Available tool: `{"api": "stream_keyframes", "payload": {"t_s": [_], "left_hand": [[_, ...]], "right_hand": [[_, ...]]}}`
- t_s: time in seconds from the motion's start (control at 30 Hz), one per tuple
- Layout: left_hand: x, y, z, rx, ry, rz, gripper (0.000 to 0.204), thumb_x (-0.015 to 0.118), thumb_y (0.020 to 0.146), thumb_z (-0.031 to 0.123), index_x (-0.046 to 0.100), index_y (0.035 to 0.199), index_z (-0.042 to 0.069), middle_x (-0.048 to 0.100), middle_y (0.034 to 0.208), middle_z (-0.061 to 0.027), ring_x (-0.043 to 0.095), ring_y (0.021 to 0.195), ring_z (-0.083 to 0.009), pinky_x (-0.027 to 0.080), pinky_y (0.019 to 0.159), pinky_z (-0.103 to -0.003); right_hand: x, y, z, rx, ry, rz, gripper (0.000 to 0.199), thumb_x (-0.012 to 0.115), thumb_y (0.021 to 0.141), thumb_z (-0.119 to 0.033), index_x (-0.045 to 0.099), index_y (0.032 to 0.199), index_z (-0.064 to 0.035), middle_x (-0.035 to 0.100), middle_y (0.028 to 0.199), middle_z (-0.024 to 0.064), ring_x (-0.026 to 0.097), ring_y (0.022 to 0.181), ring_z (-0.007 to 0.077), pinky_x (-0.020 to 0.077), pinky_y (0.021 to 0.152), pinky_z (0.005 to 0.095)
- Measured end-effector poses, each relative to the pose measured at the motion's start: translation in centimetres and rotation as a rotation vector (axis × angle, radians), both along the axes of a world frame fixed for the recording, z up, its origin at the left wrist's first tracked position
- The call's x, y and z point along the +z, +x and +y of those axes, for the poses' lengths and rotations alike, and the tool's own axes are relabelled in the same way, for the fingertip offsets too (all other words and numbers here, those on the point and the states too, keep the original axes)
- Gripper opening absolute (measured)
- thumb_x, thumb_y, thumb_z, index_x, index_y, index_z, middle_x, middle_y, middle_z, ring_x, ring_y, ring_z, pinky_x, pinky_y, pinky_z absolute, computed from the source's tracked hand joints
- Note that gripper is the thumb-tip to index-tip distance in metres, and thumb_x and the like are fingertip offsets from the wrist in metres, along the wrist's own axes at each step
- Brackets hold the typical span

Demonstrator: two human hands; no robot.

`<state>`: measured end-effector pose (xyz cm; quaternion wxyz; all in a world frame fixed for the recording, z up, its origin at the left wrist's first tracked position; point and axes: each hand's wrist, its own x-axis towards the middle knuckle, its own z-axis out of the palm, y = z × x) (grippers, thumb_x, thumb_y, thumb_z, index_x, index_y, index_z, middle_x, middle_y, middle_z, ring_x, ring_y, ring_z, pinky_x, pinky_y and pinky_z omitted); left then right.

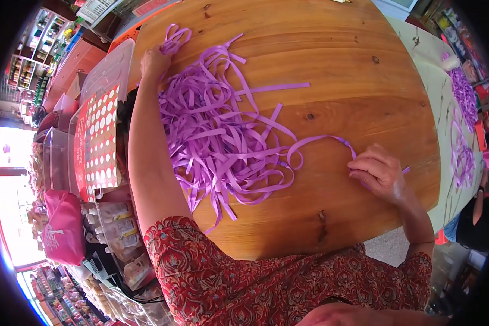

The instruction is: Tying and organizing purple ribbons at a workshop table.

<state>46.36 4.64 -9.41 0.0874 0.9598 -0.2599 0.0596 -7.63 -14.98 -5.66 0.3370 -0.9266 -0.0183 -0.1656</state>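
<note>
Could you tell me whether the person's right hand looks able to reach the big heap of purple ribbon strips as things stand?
Probably yes. The right hand already pinches one ribbon strand that runs back into the heap of purple ribbons, and only bare wooden tabletop lies between them. The left hand rests at the heap's far edge.

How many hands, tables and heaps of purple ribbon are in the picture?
Hands: 2, left hand and right hand
Tables: 2, round wooden table and pale table
Purple ribbon heaps: 2, big heap and far heap
Total: 6
</note>
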Motion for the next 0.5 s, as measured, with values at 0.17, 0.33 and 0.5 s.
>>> {"api": "stream_keyframes", "payload": {"t_s": [0.17, 0.33, 0.5], "left_hand": [[-0.2, 0.5, 0.5, 0.040, 0.030, -0.060, 0.034, 0.049, 0.085, 0.023, 0.061, 0.113, 0.008, 0.061, 0.110, -0.0201, 0.057, 0.106, -0.0364, 0.045, 0.090, -0.043], [0.2, 1.7, -0.1, 0.136, 0.203, -0.131, 0.030, 0.050, 0.084, 0.023, 0.064, 0.105, 0.007, 0.065, 0.104, -0.0188, 0.062, 0.096, -0.0381, 0.050, 0.082, -0.044], [5.5, 5.0, 2.8, 0.135, -0.340, -0.162, 0.036, 0.063, 0.071, 0.034, 0.071, 0.088, 0.004, 0.069, 0.087, -0.0166, 0.067, 0.082, -0.0320, 0.051, 0.074, -0.040]], "right_hand": [[0.1, 0.3, -0.1, -0.010, 0.024, 0.024, 0.018, 0.073, 0.070, 0.000, 0.065, 0.086, -0.0021, 0.061, 0.077, 0.0087, 0.056, 0.065, 0.0225, 0.0430, 0.060, 0.0327], [-0.9, 0.4, -0.8, -0.063, 0.064, 0.002, 0.017, 0.072, 0.070, 0.000, 0.065, 0.086, -0.0013, 0.062, 0.076, 0.0094, 0.058, 0.067, 0.0218, 0.0446, 0.061, 0.0311], [-1.4, 0.8, -1.0, -0.095, 0.103, 0.023, 0.017, 0.072, 0.071, 0.001, 0.065, 0.087, -0.0007, 0.062, 0.076, 0.0097, 0.058, 0.068, 0.0214, 0.0449, 0.062, 0.0302]]}}
